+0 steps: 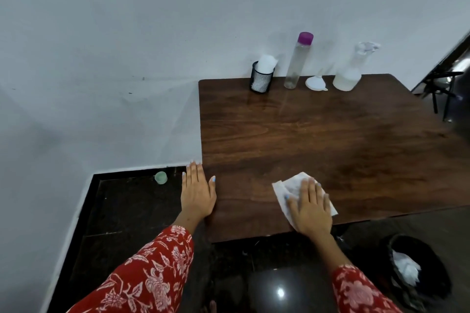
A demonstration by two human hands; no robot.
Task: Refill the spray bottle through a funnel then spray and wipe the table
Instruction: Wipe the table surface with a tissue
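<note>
Spray bottle [349, 71], clear with a pale trigger head, stands at the far edge of the dark wooden worktop [330, 134] by the wall, holding a low layer of cloudy liquid. Just to its left a white funnel [316, 82] rests wide end down on the wood, and left of that stands a tall clear bottle [296, 62] with a purple cap, seemingly almost empty. Further left, a black mesh cup [262, 79] holds a stack of white tissues. The right hand [309, 207] lies flat, fingers straight and slightly spread, pressing a white paper towel [292, 189] onto the worktop near its front edge. The left hand [198, 190] is also flat with fingers extended, resting over the worktop's left edge, thumb on the wood, holding nothing. Both sleeves are red with a white floral print. On the dark floor at lower right, a black bin [417, 272] contains crumpled white paper. A small pale green cap [161, 177] lies on the floor near the wall, left of the worktop.
</note>
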